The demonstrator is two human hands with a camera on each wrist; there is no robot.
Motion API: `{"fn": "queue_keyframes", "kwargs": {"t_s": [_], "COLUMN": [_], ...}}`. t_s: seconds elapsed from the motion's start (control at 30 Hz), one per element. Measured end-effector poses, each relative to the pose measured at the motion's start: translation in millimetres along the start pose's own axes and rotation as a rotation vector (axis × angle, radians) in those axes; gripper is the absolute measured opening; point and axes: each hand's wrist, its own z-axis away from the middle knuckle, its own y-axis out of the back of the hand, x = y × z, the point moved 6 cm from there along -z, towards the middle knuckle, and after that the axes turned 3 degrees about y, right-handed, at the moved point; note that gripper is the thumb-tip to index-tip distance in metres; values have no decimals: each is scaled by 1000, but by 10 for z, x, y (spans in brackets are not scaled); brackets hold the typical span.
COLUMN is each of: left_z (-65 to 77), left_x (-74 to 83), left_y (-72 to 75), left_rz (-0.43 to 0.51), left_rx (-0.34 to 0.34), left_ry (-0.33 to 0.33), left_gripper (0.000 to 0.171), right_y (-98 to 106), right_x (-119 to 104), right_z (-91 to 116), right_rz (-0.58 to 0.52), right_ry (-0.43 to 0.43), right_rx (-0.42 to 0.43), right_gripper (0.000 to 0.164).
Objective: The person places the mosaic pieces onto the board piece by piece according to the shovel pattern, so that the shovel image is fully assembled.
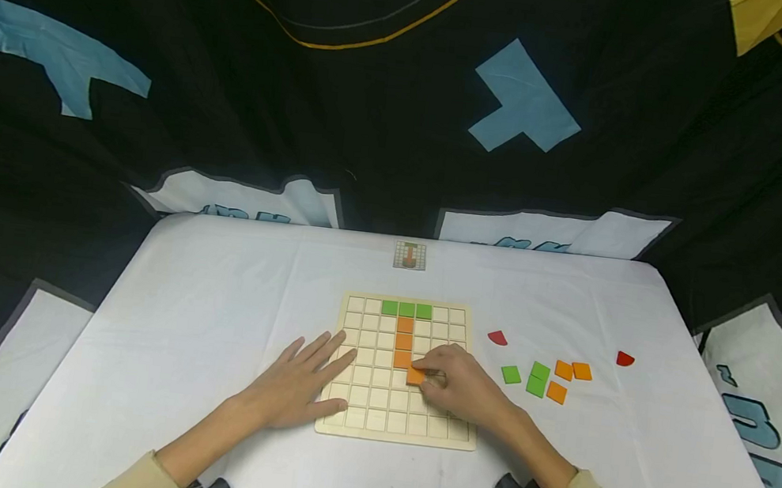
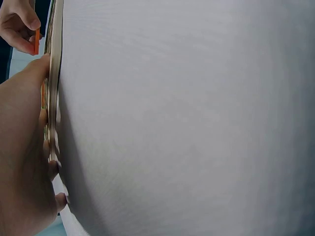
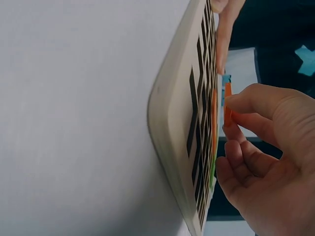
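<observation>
Clearly, in the head view, the right hand (image 1: 459,378) pinches an orange tile (image 1: 416,376), which is a flat square with smooth, plain colour. This tile is over the middle part of a pale board (image 1: 394,438). The left hand (image 1: 298,381) lies with fingers spread at the left border of the board, and the two hands are apart from each other. The board looks wooden and carries a grid of square cells; three green squares (image 1: 407,309) sit in the far row, and three orange squares (image 1: 404,342) make a column below the middle one. On the white cloth of the table (image 1: 212,313), to the right, lie loose green pieces (image 1: 511,375), loose orange pieces (image 1: 582,371) and two red pieces (image 1: 625,358) with one curved side. Beyond the board is a small printed card (image 1: 410,255).

In the left wrist view, the board appears from its side, thin and smooth, with the left hand along it; the orange tile shows its narrow edge.

In the right wrist view, thumb and finger press the tile between them, with a small gap above the board, whose corner is rounded.
</observation>
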Motion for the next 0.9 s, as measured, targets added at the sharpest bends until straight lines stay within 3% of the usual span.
{"fn": "queue_keyframes", "kwargs": {"t_s": [0.5,0.9], "left_z": [-2,-5], "left_x": [-13,-21], "left_y": [-18,-24], "left_rz": [7,4], "left_rx": [-5,-2], "left_ry": [1,1], "left_gripper": [77,77], "right_y": [-132,-195], "right_x": [-91,-147], "right_z": [-79,-109], "right_rz": [40,59], "right_ry": [60,54], "right_rx": [-40,-24], "right_gripper": [27,27]}}
